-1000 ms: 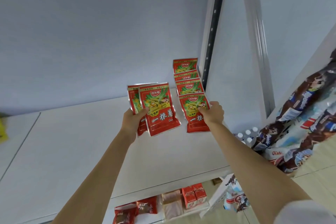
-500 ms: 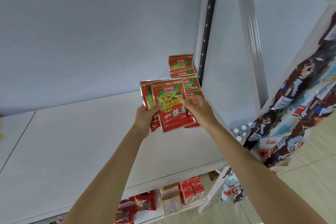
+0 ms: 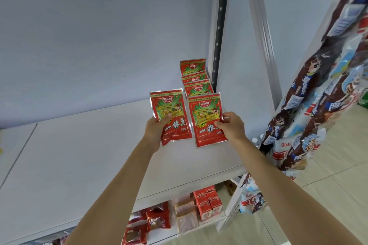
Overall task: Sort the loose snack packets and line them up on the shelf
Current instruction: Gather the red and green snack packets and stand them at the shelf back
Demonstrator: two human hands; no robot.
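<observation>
- Half a second back the two hands met over one bunch of packets; now the right hand (image 3: 232, 125) has drawn one packet off to the right, and the bunch has split in two.
- That right-hand packet (image 3: 206, 118) sits at the near end of the row of packets (image 3: 194, 77) that runs toward the far right corner of the shelf (image 3: 79, 155). Whether it already rests on the shelf I cannot tell.
- Just to its left, the left hand (image 3: 156, 131) is closed on the left-hand packet (image 3: 171, 115), thumb across the front; more may lie behind it, hidden.
- These look like light, flat foil pouches, soft and crinkly, probably slick on the face.
- A pinch at a side edge or lower corner, as both hands have it, seems the safest hold; squeezing the middle could crush the snack inside.
</observation>
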